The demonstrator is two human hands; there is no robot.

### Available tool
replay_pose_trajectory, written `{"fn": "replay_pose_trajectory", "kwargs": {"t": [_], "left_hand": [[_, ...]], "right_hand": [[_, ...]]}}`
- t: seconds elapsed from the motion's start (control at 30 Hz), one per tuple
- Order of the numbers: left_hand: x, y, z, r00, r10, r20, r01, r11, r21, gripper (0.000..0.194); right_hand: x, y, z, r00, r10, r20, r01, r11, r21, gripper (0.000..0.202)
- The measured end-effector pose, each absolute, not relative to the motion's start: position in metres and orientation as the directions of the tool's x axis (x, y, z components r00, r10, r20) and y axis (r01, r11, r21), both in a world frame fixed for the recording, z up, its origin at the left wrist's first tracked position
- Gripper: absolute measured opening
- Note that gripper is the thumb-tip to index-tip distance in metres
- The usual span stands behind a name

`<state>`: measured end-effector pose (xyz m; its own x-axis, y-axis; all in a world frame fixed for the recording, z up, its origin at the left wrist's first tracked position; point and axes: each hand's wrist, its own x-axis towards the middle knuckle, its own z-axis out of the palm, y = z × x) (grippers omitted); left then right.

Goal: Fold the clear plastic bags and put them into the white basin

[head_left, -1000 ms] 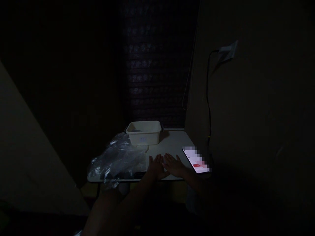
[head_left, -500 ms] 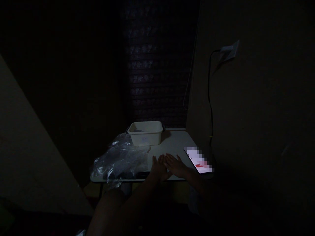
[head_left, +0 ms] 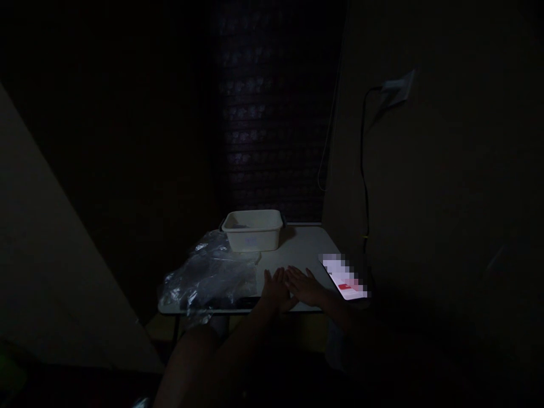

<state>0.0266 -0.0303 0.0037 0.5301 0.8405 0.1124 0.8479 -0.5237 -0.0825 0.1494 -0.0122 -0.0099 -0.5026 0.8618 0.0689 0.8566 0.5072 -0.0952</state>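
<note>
In the dim head view, my left hand [head_left: 275, 289] is stretched out over the front of a small white table [head_left: 297, 243], palm apparently turned up, holding nothing. My right hand [head_left: 305, 286] lies beside it with fingers extended, its fingertips meeting or overlapping the left hand's fingers. Just right of the hands lies a lit phone [head_left: 343, 279], its screen partly blurred out. Crumpled clear plastic sheeting [head_left: 212, 277] spreads over the table's left side. Behind it stands a cream plastic bin [head_left: 254, 239] with dark handles; its contents are mostly hidden.
A dark flat object [head_left: 249, 303] lies at the table's front edge under the plastic. On the right wall, a black cable [head_left: 363, 158] hangs from an outlet [head_left: 399, 88]. A dark window covering [head_left: 250, 124] with a thin cord rises behind the table.
The whole view has shifted very slightly. Both hands keep nearly the same pose, and the objects on the table stay put.
</note>
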Motion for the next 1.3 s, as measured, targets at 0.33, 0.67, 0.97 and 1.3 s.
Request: {"fn": "replay_pose_trajectory", "kwargs": {"t": [0.33,0.67,0.97,1.3], "left_hand": [[0.024,-0.026,0.002,0.436,0.892,0.116,0.898,-0.424,-0.114,0.070],[0.022,-0.028,-0.004,0.437,0.897,0.068,0.896,-0.427,-0.123,0.065],[0.023,-0.031,0.001,0.441,0.891,0.108,0.895,-0.428,-0.123,0.071],[0.022,-0.032,0.000,0.438,0.896,0.070,0.897,-0.431,-0.101,0.069]], "right_hand": [[0.153,-0.013,-0.013,-0.411,0.903,0.127,0.900,0.424,-0.103,0.054],[0.151,-0.017,-0.011,-0.411,0.906,0.107,0.904,0.419,-0.080,0.055],[0.148,-0.016,-0.004,-0.437,0.880,0.186,0.896,0.445,0.001,0.052],[0.147,-0.013,-0.010,-0.510,0.855,0.091,0.855,0.516,-0.051,0.047]]}}
